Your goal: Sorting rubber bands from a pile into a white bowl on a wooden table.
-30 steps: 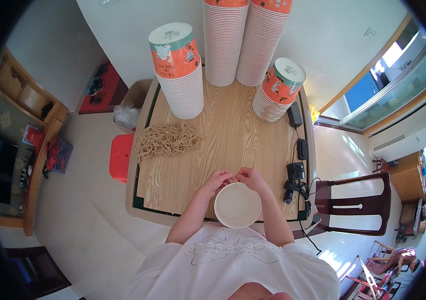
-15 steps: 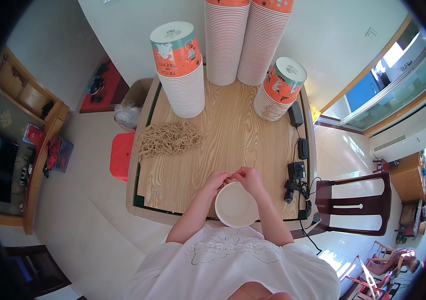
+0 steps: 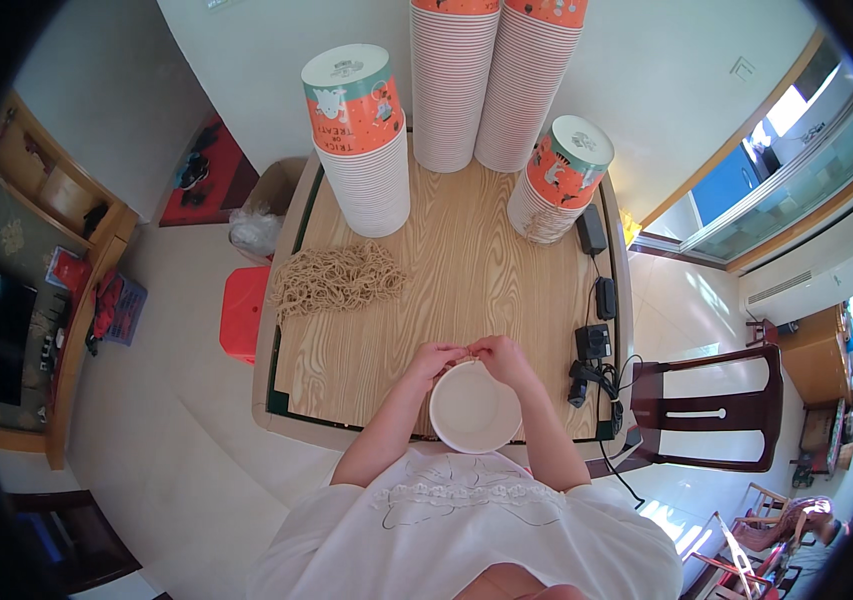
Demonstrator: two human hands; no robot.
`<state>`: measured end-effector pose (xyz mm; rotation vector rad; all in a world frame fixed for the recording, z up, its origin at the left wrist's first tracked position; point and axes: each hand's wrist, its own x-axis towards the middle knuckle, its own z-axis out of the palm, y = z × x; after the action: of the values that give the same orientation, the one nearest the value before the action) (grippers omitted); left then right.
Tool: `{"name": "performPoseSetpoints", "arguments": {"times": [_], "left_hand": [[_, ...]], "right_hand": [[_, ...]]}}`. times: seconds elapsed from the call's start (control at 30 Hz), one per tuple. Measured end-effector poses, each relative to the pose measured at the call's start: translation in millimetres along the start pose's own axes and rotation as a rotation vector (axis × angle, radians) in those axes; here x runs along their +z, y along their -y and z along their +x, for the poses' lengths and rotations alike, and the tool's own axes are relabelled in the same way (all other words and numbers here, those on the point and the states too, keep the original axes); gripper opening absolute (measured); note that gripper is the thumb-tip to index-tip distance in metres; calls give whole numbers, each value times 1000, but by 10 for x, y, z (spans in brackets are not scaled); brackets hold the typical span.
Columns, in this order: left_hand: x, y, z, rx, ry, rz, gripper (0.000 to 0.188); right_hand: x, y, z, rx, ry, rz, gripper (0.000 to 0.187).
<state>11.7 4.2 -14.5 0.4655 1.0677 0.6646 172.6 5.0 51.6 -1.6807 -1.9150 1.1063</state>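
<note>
A white-lined paper bucket (image 3: pixel 476 410) stands at the table's near edge against my shirt, its mouth facing up. At its far rim my left hand (image 3: pixel 436 359) and my right hand (image 3: pixel 499 357) meet, thumbs and fingertips pinched together. A small bit of tan, cord-like material shows below the right fingertips, too small to make out clearly. Farther left lies a heap of tan twisted cords (image 3: pixel 341 280). At the far right, an upside-down stack of orange and green buckets (image 3: pixel 564 180) has tan cords gathered around its lower rims.
Upside-down, a tall bucket stack (image 3: pixel 361 150) stands at the far left; two taller stacks (image 3: pixel 446 100) are against the wall. Black power adapters (image 3: pixel 593 340) and cables line the right edge. A red stool (image 3: pixel 242 313) is left of the table, a dark wooden chair (image 3: pixel 716 410) right.
Very little differs. My fingertips have shifted slightly at the bucket's far rim, and the bucket has tilted or moved a touch. Both hands stay pinched together there.
</note>
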Motion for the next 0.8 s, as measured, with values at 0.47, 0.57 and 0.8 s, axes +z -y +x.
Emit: {"name": "performPoseSetpoints", "arguments": {"times": [0.47, 0.57, 0.8], "left_hand": [[36, -46, -36, 50, -74, 99, 11], [11, -61, -66, 36, -73, 110, 9], [-31, -52, -68, 32, -68, 112, 10]], "right_hand": [[47, -155, 103, 102, 2, 75, 13], [0, -21, 104, 121, 56, 0, 15], [19, 89, 119, 122, 86, -31, 18]]}}
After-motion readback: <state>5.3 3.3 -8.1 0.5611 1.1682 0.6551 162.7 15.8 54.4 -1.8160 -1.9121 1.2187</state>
